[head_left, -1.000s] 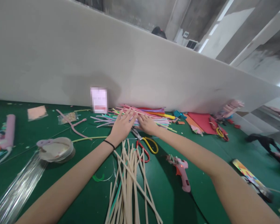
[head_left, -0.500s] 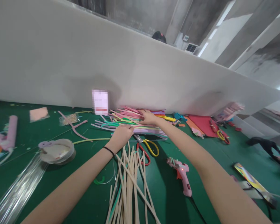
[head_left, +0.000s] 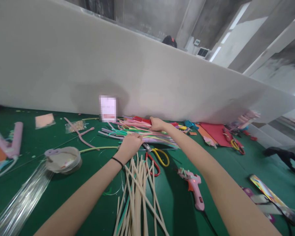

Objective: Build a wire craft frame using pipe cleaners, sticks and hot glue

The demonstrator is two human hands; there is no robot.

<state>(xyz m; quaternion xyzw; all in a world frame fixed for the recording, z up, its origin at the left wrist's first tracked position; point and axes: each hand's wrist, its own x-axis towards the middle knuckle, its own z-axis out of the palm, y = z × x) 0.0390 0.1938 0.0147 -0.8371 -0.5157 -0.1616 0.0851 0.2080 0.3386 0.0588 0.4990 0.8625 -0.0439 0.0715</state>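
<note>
"Where were the coloured stems (head_left: 151,134)?"

"On the green table (head_left: 177,193); the left hand (head_left: 129,146) touched their near edge, the right hand (head_left: 158,124) the red ones (head_left: 142,120). Whether either gripped, I couldn't tell."

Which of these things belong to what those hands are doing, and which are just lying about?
In use:
- coloured stems, with the left hand at their near edge and the right hand on their far side

Apparently just lying about:
- beige stems
- near scissors
- glue gun
- tub
- red sheet
</note>
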